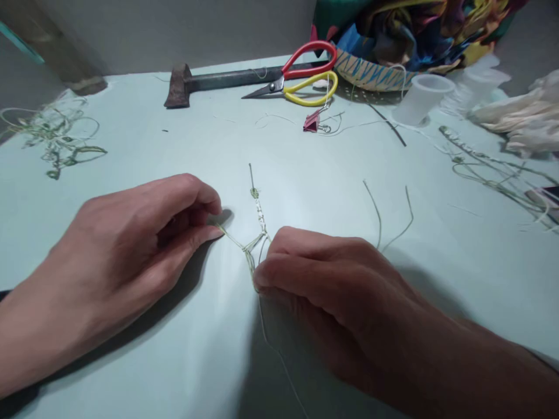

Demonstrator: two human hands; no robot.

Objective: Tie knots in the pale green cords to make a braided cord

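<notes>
A thin green cord [234, 239] runs from the fingertips of my left hand [144, 233] to a loose loop in the middle of the pale table. My left thumb and index finger are pinched on that cord. My right hand [332, 285] is closed on the cord's lower part, and its fingers hide the piece they grip. Above the loop lies a short knotted braid [260, 212] with a green knot [254, 193] at its top end. One thin strand trails down toward the near edge, and two cord ends [379, 218] stick out beyond my right hand.
Along the back lie a hammer [236, 80], scissors [283, 84] with red and yellow handles, and a pink binder clip [311, 121]. Tangled green cords [61, 137] are at left, more knotted cords [493, 169] at right. A translucent cup [425, 99] stands near a basket [371, 75] of coloured cloth.
</notes>
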